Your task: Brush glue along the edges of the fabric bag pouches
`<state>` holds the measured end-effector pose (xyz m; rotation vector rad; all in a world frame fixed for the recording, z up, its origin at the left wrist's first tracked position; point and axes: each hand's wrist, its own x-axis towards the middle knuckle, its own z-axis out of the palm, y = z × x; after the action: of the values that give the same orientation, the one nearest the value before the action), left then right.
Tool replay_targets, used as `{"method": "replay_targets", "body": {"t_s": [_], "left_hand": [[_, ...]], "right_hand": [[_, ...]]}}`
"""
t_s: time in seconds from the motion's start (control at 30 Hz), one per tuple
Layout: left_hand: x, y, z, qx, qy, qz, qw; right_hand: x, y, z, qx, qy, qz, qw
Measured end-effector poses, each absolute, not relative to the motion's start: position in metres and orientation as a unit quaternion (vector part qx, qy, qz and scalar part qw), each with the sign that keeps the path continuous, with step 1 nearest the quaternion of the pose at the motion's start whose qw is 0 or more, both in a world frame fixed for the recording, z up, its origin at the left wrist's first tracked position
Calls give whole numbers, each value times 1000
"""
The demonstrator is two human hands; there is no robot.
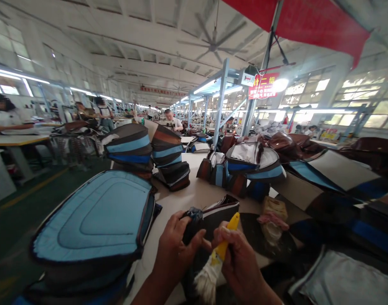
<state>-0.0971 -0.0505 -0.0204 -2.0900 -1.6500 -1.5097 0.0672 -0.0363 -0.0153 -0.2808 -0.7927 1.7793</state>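
The person's right hand (236,252) is closed around a flat paintbrush with a yellow handle and ragged whitish bristles (224,250), pinching the handle between thumb and fingers so that the brush tilts, bristles down and towards the left. The bristle end hangs low, in front of a dark, curved fabric piece with a white-edged upper rim (221,214), which lies on the pale worktable (197,186) directly before the person. The left hand (178,245) is half curled at this piece's left end, its fingers over the edge beside a crumpled blue-grey bit of material (194,213) and its thumb spread away from them; how firmly it grips cannot be told. To the right of the brush, a yellowish, translucent block-like container (274,206) stands with a crumpled pink cloth (273,220) against it. Left of the hands is a stack topped by a light blue, round-cornered quilted panel with dark edging (98,216). Further back on the table stand two piles of curved dark pieces banded in light blue, blue and brown (128,146) (168,159), and right of them a rounded, blue-banded case with a whitish lining (253,156). A smooth silvery-grey sheet (349,275) fills the lower right corner. Beyond the piles, a co-worker in a white top (178,124) is bent forward.
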Motion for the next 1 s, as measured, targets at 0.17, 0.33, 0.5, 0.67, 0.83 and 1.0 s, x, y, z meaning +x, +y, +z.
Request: {"method": "replay_targets", "body": {"t_s": [0.17, 0.33, 0.5, 0.67, 0.83, 1.0], "left_hand": [[-101, -48, 0, -702, -514, -487, -84], [-98, -47, 13, -697, -498, -485, -176], [-85, -45, 16, -694, -469, -493, -236], [-85, -43, 15, -684, -468, -495, -262], [-90, -43, 14, -673, -470, -496, -284], [-90, -41, 10, -667, -467, -506, -286]], "right_hand": [[88, -23, -1, -130, -354, 739, 557], [104, -12, 42, -257, -413, 525, 699], [90, 4, 63, -274, -665, 278, 637], [88, 21, 67, -198, -822, 37, 533], [93, 10, 64, -178, -807, 42, 562], [94, 2, 59, -119, -871, -69, 472]]}}
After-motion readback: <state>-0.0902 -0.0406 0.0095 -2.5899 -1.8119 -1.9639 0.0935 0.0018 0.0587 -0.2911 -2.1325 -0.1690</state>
